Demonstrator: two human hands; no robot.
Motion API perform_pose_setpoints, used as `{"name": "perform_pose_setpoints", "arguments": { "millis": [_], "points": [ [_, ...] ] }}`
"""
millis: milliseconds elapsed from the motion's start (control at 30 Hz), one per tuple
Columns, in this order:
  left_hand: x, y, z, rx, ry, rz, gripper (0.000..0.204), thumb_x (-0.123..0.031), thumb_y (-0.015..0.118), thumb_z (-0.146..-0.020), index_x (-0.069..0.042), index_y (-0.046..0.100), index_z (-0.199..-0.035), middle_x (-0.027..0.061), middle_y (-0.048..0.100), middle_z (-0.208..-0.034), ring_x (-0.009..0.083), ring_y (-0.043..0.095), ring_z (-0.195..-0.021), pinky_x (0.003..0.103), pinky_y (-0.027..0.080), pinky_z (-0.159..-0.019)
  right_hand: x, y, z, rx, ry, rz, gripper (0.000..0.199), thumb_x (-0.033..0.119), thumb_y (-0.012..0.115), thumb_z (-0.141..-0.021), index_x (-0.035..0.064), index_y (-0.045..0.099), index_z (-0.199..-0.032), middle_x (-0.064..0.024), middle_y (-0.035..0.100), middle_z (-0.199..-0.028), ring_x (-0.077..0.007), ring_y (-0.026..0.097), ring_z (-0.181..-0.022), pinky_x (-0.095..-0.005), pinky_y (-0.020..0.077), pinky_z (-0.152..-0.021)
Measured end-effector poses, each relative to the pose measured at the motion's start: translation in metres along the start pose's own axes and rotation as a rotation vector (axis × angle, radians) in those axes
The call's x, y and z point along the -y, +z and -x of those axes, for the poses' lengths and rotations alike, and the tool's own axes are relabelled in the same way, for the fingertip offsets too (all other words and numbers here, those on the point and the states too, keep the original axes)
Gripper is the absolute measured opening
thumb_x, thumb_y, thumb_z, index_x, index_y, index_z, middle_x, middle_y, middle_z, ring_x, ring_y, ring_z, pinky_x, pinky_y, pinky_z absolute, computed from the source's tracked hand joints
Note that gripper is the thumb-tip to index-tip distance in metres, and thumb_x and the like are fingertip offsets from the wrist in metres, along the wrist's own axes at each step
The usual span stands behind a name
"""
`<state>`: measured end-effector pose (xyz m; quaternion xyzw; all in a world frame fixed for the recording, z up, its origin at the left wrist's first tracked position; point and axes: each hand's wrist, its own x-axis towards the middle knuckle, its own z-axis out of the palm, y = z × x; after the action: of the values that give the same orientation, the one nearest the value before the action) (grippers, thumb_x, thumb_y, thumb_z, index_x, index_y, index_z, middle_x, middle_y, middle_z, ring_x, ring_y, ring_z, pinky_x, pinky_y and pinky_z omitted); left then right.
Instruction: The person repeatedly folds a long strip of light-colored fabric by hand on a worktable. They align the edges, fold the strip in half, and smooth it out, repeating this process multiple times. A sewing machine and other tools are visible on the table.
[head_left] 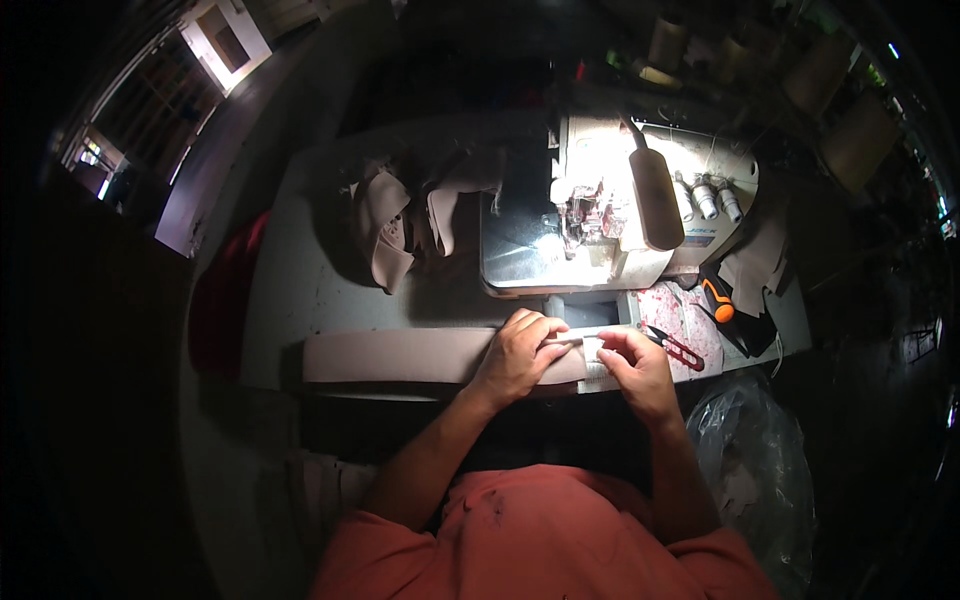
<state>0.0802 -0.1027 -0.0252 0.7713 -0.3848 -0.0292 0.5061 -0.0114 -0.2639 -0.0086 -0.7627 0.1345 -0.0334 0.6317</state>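
Note:
A long pale pink fabric strip point(400, 355) lies along the table's front edge. At its right end my left hand point(518, 358) is closed on it, thumb and fingers pinching the upper edge. My right hand point(640, 372) sits just to the right, with thumb and forefinger drawn together at a small white piece point(593, 352), like a tape or label, that hangs over the strip's end. A narrow white edge runs between the two hands. What exactly the right fingertips grip is partly hidden. Red-handled thread snips point(678, 350) rest beside the right hand.
A lit sewing machine point(620, 200) with a lamp stands behind my hands. Pale cut fabric pieces point(385, 225) lie at its left. An orange and black object point(722, 305) lies at the right on the table point(300, 270). A clear plastic bag point(755, 470) hangs below at right.

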Motion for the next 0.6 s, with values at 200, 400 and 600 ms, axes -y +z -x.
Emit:
{"name": "perform_pose_setpoints", "arguments": {
  "millis": [200,400,600],
  "points": [
    [-0.003,-0.003,-0.001,0.031,0.009,0.007,0.016,-0.006,0.059,-0.068,-0.002,0.051,-0.080,0.0092,0.050,-0.071,0.0247,0.049,-0.071,0.033,0.039,-0.066,-0.004,0.009,-0.005,0.109,-0.004,0.123,0.012,0.007,0.060,-0.072,-0.0023,0.055,-0.076,-0.0096,0.056,-0.071,-0.0129,0.052,-0.060,-0.0245,0.0413,-0.054],
    [-0.021,-0.029,-0.006,0.206,-0.102,0.055,0.017,-0.004,0.059,-0.068,-0.002,0.047,-0.080,0.0089,0.053,-0.075,0.0182,0.051,-0.071,0.029,0.041,-0.063,0.015,0.015,0.006,0.051,-0.179,0.285,0.014,0.009,0.063,-0.070,-0.0002,0.052,-0.070,-0.0085,0.053,-0.061,-0.0134,0.049,-0.052,-0.0250,0.0387,-0.049],
    [-0.015,-0.031,-0.012,0.234,0.031,0.256,0.012,-0.002,0.056,-0.072,-0.001,0.049,-0.081,0.0070,0.055,-0.078,0.0117,0.054,-0.072,0.024,0.044,-0.066,0.009,0.018,0.012,0.063,0.088,-0.146,0.011,0.004,0.060,-0.074,0.0013,0.050,-0.077,-0.0010,0.053,-0.062,-0.0055,0.047,-0.054,-0.0182,0.0381,-0.049]
  ]
}}
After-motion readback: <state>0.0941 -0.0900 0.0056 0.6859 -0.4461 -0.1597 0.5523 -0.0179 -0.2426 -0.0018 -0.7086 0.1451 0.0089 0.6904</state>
